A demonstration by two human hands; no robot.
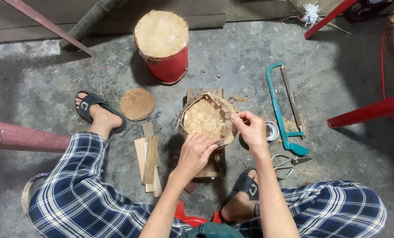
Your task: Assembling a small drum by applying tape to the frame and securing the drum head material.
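1. small round drum frame with pale skin face and brown studded strap round its rim sat tilted on a wooden block on the grey concrete floor, between the person's feet.
2. skin face looked yellowish, mottled, slightly dished; strap ran along the upper and right rim.
3. left hand was at the drum's lower right edge, fingers curled closed round a small thing, too hidden to tell what.
4. right hand was at the right rim, thumb and forefinger pinched shut on something tiny, touching the strap; other fingers loosely curled.
5. both hands were close together, drum just above and left of them.
6. larger red drum with pale skin top stood further off, well apart.
7. round brown disc lay left of the small drum; stack of flat wooden slats below it.
8. teal-framed hacksaw, small white bowl and grey scissors lay to the right.
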